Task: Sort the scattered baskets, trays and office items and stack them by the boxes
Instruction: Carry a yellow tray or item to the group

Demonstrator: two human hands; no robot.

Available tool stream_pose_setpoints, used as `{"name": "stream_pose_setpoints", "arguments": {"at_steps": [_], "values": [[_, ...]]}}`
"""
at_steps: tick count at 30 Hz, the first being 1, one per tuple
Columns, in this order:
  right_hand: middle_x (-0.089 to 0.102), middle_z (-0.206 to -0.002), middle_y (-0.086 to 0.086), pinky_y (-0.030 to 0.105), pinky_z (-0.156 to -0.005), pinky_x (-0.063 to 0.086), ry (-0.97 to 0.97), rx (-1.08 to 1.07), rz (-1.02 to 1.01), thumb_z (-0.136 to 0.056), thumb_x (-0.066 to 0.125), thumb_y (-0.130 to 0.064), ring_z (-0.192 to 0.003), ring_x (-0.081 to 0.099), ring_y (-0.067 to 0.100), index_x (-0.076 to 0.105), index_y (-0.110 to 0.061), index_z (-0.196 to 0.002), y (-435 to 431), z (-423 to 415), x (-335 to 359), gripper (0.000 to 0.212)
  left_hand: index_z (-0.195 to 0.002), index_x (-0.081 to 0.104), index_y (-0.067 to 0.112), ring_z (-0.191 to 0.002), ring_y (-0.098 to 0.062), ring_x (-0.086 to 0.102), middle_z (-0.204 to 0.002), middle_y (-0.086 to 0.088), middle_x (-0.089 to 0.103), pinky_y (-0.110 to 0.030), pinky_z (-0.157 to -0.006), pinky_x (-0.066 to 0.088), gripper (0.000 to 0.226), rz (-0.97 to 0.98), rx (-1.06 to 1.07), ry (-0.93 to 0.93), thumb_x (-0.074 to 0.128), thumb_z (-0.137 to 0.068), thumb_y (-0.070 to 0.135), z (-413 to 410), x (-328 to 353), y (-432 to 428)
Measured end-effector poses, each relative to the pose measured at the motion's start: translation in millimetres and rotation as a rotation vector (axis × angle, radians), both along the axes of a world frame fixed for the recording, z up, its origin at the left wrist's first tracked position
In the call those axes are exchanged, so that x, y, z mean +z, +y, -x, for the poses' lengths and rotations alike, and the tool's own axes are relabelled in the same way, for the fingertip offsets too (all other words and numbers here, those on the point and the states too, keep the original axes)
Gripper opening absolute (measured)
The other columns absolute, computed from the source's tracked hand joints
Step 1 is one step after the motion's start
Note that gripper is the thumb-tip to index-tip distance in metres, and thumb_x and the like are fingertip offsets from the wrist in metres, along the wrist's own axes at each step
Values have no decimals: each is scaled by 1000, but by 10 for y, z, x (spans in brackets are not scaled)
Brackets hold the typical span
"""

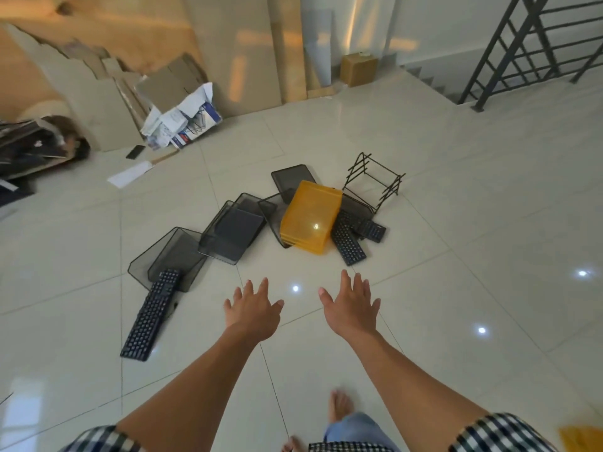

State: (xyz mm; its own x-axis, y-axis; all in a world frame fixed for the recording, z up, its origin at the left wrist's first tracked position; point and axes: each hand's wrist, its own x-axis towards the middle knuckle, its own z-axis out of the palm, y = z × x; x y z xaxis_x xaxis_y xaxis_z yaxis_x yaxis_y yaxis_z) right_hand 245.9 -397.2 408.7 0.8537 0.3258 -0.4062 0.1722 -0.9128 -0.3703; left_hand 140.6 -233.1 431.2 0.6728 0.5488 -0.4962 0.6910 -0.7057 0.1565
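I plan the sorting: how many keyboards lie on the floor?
2 clearly. The long keyboard lies at the left, its far end on a mesh tray; the other keyboard lies right of the yellow baskets. A keyed item behind it, partly hidden, may be a third.

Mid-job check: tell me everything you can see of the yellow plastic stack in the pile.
The yellow stack looks like several translucent orange-yellow plastic baskets nested together, rims layered along the near edge. It seems turned bottom up and tilted, resting partly on a black mesh tray at its left. A black keyboard lies against its right side. Neither the left hand nor the right hand touches it.
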Motion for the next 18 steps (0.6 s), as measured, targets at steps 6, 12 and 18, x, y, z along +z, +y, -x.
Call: {"name": "stream_pose_setpoints", "arguments": {"at_steps": [6, 12, 18], "values": [[3, -170, 8, 59, -122, 8, -10, 11, -30, -100, 32, -66, -156, -2, 30, 9, -23, -161, 599, -813, -121, 78, -161, 7, 28, -154, -35, 7, -168, -9, 6, -55, -123, 12, 71, -10, 30, 6, 32, -102, 59, -763, -76, 609], [6, -169, 8, 61, -122, 10, -7, 5, -46, -99, 35, -66, -156, 0, 30, 11, -23, -161, 1081, -1845, -181, 79, -161, 7, 27, -154, -35, 7, -168, -10, 6, -56, -122, 12, 71, -16, 36, 28, 33, -103, 58, -1785, -78, 1097], [10, -168, 11, 62, -120, 12, -27, 18, -36, -99, 34, -67, -155, 4, 32, 14, -22, -160, 1447, -2777, -187, 79, -161, 8, 28, -154, -34, 7, -168, -9, 8, -56, -122, 11, 70, 0, 58, -2, 35, -103, 57, -2666, -83, 1428]]}}
